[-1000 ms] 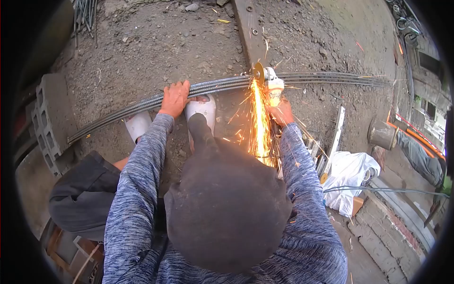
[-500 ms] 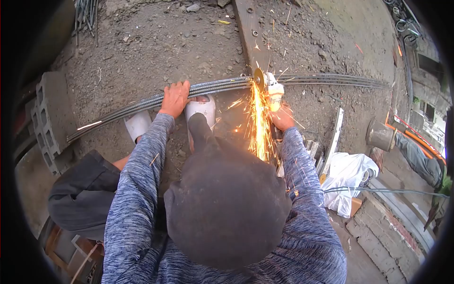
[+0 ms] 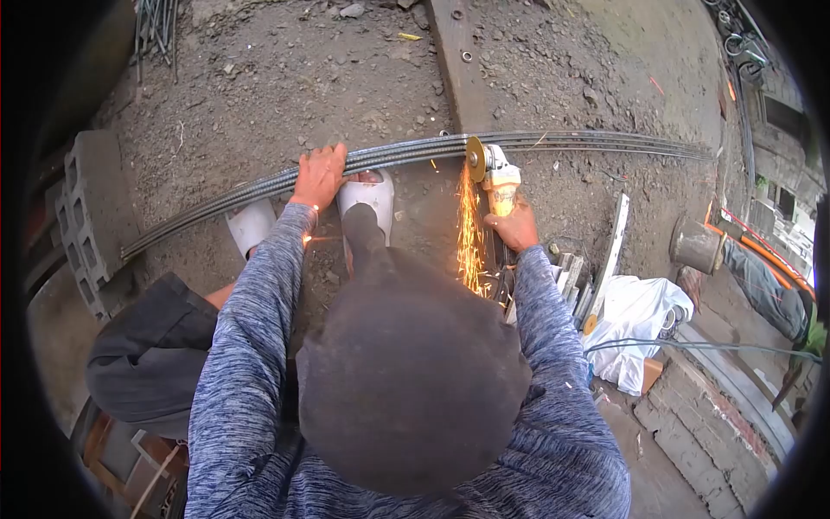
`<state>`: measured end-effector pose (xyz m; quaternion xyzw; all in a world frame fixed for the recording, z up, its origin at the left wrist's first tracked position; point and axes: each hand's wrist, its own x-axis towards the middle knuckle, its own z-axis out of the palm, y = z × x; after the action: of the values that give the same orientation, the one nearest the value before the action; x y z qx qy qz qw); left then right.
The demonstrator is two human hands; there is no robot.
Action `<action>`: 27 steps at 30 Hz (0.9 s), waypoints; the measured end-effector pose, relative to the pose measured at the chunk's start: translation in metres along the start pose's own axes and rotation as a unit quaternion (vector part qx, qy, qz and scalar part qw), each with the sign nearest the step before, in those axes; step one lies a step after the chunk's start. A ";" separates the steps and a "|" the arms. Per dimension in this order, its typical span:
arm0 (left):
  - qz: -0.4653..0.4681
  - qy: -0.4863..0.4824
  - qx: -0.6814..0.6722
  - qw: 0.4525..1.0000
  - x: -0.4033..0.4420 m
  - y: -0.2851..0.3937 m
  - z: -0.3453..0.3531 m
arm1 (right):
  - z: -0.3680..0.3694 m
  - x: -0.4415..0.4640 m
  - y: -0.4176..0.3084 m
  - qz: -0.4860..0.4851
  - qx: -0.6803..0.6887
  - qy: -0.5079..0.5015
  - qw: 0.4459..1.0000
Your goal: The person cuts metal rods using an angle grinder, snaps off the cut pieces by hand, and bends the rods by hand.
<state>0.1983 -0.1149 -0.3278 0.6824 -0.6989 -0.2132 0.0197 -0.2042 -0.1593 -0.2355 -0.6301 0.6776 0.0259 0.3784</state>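
Observation:
A bundle of long steel rebars (image 3: 406,157) lies across the ground in front of me. My left hand (image 3: 320,176) is closed over the rebars, left of the middle. In my right hand (image 3: 516,227) is a yellow angle grinder (image 3: 501,183), gripped by its body. Its thin round cutting disc (image 3: 475,158) stands at the near side of the rebars; I cannot tell whether it still touches them. Orange sparks (image 3: 469,229) fall from the disc toward me. A white shoe (image 3: 367,197) stands close beside the rebars, right of my left hand.
A wooden plank (image 3: 458,65) runs away from the rebars. Grey hollow blocks (image 3: 82,225) stand at their left end. On the right lie metal pieces (image 3: 612,242), a white plastic bag (image 3: 635,320) and a cable (image 3: 709,346). A dark rounded covering (image 3: 415,372) blocks the lower middle.
The grinder has come slightly back toward me with my right hand. The spark stream is thinner and dimmer. My left hand stays in nearly the same place on the rebars.

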 end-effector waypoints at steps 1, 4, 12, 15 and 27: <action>-0.001 -0.009 -0.006 1.000 0.000 0.000 -0.001 | 0.001 -0.001 0.000 0.013 0.010 0.001 1.000; -0.002 -0.025 -0.017 1.000 0.001 0.000 -0.005 | 0.003 -0.001 -0.001 0.039 0.020 0.004 0.999; -0.009 -0.039 0.017 0.999 0.002 0.004 -0.009 | 0.003 0.026 0.006 -0.076 -0.025 -0.011 0.997; -0.015 -0.026 0.025 0.999 0.001 0.006 -0.008 | 0.004 0.036 0.005 -0.064 0.003 -0.007 0.998; 0.000 -0.003 0.022 1.000 -0.001 0.003 -0.004 | 0.003 0.043 0.003 -0.113 -0.130 -0.011 0.985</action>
<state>0.1965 -0.1151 -0.3231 0.6819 -0.7035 -0.2001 0.0022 -0.2024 -0.1929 -0.2620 -0.7465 0.5883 0.0780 0.3010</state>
